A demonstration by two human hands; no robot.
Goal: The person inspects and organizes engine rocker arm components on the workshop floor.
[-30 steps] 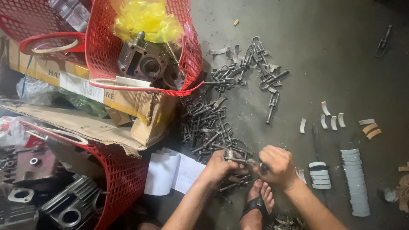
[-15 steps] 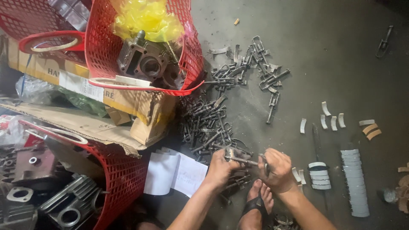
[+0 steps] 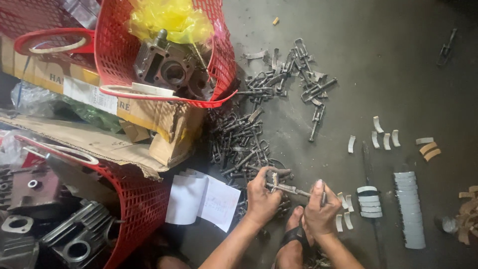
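2 hands have drawn in toward the sandalled foot (image 3: 294,238) at 6 o'clock: left hand (image 3: 261,199) now clamps a forked metal part (image 3: 285,187), while right hand (image 3: 320,209) pinches a thin tool (image 3: 323,198) against its 3 o'clock end, so fitting appears underway.

Low in the frame's centre, the left hand (image 3: 261,197) and right hand (image 3: 321,209) grip a metal connecting rod (image 3: 286,188) between them, just below a pile of similar rods (image 3: 249,139) on the concrete floor (image 3: 388,60). A red plastic basket (image 3: 164,55) sits upper left.
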